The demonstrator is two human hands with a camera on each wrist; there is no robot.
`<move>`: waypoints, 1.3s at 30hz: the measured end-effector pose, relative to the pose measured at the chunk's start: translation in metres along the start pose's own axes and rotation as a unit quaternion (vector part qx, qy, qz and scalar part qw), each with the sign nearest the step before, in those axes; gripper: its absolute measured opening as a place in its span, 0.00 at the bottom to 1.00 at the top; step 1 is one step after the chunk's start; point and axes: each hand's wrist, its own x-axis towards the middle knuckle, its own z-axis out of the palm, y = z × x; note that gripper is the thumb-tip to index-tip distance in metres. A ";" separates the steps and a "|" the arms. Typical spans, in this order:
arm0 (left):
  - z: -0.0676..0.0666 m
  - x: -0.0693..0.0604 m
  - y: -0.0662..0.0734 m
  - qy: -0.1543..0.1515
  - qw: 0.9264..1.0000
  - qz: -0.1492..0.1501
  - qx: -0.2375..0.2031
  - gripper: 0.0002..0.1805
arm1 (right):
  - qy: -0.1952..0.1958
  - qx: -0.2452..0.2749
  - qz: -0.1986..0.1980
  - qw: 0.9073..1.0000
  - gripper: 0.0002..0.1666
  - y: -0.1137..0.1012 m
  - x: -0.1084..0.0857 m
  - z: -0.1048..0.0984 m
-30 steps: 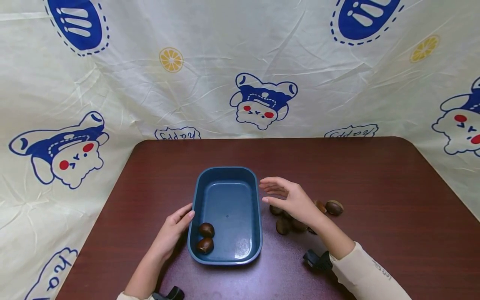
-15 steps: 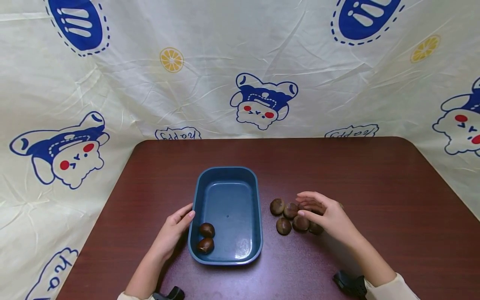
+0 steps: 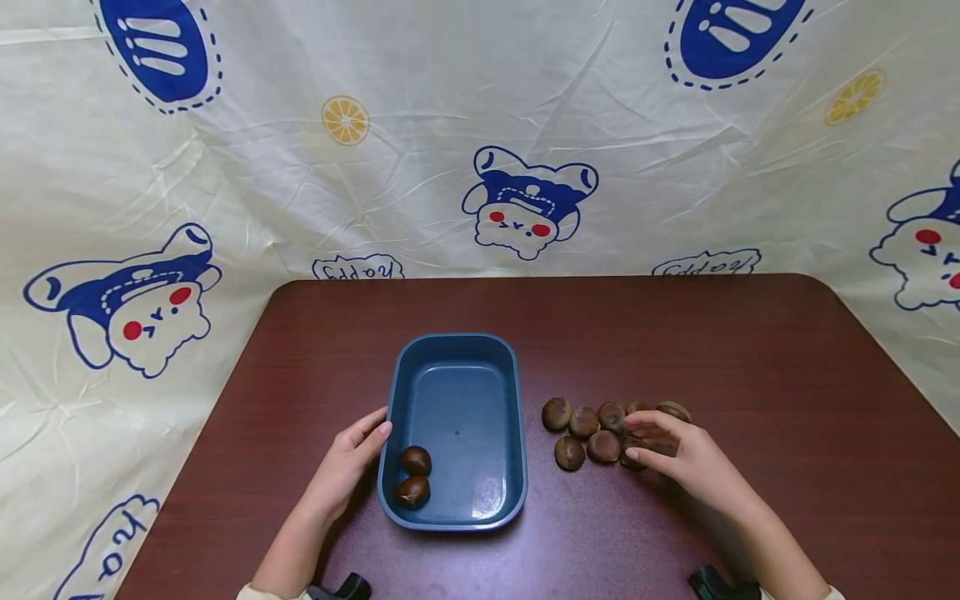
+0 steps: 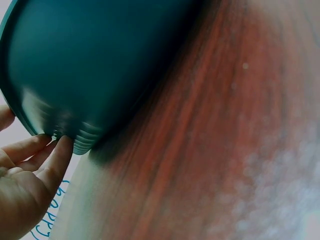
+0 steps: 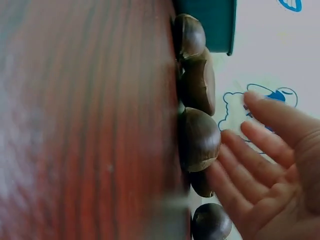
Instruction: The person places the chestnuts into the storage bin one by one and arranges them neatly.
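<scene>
In the head view, a blue rectangular tray point(image 3: 457, 408) lies on the table with two brown chestnuts point(image 3: 413, 492) in its near left corner. My left hand point(image 3: 347, 458) touches the tray's left side; in the left wrist view its fingertips point(image 4: 62, 145) meet the outer wall. Right of the tray lies a cluster of several chestnuts point(image 3: 604, 447). My right hand point(image 3: 690, 458) is over the cluster's right end, thumb and fingers spread around a chestnut point(image 3: 632, 451) it partly covers. The right wrist view shows the thumb apart from the chestnuts point(image 5: 200, 140), fingers close beside them.
The dark reddish-brown table point(image 3: 637, 342) has rounded far corners. Behind it hangs a pale cloth point(image 3: 420, 192) printed with cartoon figures. A black wrist device point(image 3: 720, 583) sits on the right forearm, another point(image 3: 345, 587) on the left.
My right hand has moved from beside the tray's right rim rightward and nearer, over the right end of the cluster, uncovering more chestnuts. The left hand and the tray have stayed put.
</scene>
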 end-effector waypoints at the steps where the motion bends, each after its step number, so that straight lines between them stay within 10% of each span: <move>1: 0.000 0.000 0.000 0.000 1.000 0.001 -0.001 0.24 | -0.005 -0.004 0.007 1.000 0.24 0.001 -0.001 0.000; 39: -0.001 0.000 0.000 -0.005 1.000 -0.002 0.013 0.24 | 0.011 -0.098 -0.033 0.995 0.24 0.014 -0.008 0.007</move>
